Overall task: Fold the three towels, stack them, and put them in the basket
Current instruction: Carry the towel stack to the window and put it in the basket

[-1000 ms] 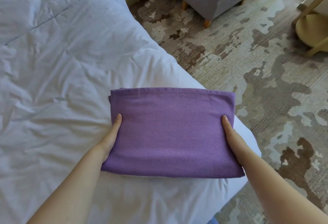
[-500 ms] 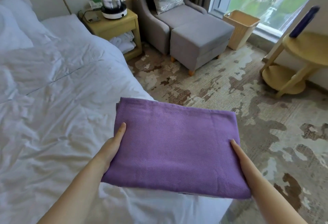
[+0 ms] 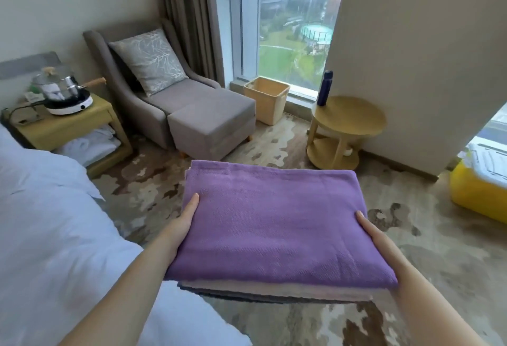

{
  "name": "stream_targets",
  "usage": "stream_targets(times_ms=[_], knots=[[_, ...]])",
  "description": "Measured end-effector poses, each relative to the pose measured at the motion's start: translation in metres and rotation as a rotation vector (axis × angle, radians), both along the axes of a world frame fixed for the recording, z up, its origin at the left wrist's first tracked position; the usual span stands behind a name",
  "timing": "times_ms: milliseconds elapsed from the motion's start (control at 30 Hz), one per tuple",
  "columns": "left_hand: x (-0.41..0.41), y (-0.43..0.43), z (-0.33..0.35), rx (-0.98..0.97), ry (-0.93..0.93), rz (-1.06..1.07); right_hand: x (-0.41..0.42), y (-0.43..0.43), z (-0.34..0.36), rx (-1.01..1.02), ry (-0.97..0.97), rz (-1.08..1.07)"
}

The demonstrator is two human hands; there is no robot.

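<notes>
Soft window [image 3: 288,30] daylight, warped edges

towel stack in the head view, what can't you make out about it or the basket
- Lower towels: only front edges show; the purple towel covers the rest.
- Fingers of the left hand and right hand: hidden beneath the stack.
- Basket interior: its own wall blocks it, too far away.
- Yellow box: cut by the right edge.

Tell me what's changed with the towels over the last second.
The towel stack, purple on top, has been lifted off the bed and now hangs over the carpet, facing the basket by the window. Unchanged: the left hand and right hand still grip the stack's two sides.
</notes>
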State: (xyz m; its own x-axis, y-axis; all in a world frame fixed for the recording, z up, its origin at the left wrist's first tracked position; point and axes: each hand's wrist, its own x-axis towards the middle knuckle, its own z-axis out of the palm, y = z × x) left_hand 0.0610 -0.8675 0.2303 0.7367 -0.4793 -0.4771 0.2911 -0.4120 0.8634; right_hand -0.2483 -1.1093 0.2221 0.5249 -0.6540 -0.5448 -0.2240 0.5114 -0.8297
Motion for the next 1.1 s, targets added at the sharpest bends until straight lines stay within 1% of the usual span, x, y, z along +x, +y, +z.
stream_targets(times_ms=[33, 67, 167, 200, 267, 367, 467, 567, 733, 833, 933, 1033, 1100], knots=[[-0.003, -0.022, 0.003, -0.006, -0.020, -0.040, -0.008, -0.021, 0.006, 0.005, 0.001, -0.030], [-0.005, -0.040, 0.012, 0.009, -0.016, -0.077, -0.015, -0.042, 0.015, 0.024, -0.039, -0.063], [-0.007, -0.083, 0.032, -0.010, 0.073, -0.246, -0.027, -0.098, 0.036, 0.024, -0.025, -0.092], [-0.005, -0.094, 0.036, -0.012, 0.084, -0.271, -0.028, -0.112, 0.040, 0.042, -0.062, -0.107], [-0.001, -0.117, 0.040, -0.022, 0.076, -0.271, -0.023, -0.135, 0.041, 0.063, -0.111, -0.131], [0.007, -0.148, 0.041, 0.012, 0.036, -0.224, -0.007, -0.160, 0.038, 0.085, -0.138, -0.159], [0.024, -0.176, 0.027, 0.080, -0.007, -0.169, 0.017, -0.188, 0.024, 0.075, -0.100, -0.186], [0.047, -0.208, 0.005, 0.094, 0.019, -0.159, 0.046, -0.220, 0.005, 0.093, -0.086, -0.187], [0.128, -0.292, -0.017, 0.081, 0.030, -0.142, 0.127, -0.300, -0.015, 0.123, -0.031, -0.190], [0.197, -0.357, -0.014, 0.054, -0.024, -0.112, 0.189, -0.354, -0.008, 0.132, -0.010, -0.202], [0.260, -0.415, 0.001, 0.060, -0.068, -0.146, 0.241, -0.401, 0.003, 0.142, -0.060, -0.210], [0.309, -0.460, 0.018, 0.079, -0.053, -0.183, 0.284, -0.442, 0.010, 0.168, -0.130, -0.242], [0.335, -0.484, 0.018, 0.088, -0.039, -0.194, 0.310, -0.469, 0.007, 0.163, -0.120, -0.233]])
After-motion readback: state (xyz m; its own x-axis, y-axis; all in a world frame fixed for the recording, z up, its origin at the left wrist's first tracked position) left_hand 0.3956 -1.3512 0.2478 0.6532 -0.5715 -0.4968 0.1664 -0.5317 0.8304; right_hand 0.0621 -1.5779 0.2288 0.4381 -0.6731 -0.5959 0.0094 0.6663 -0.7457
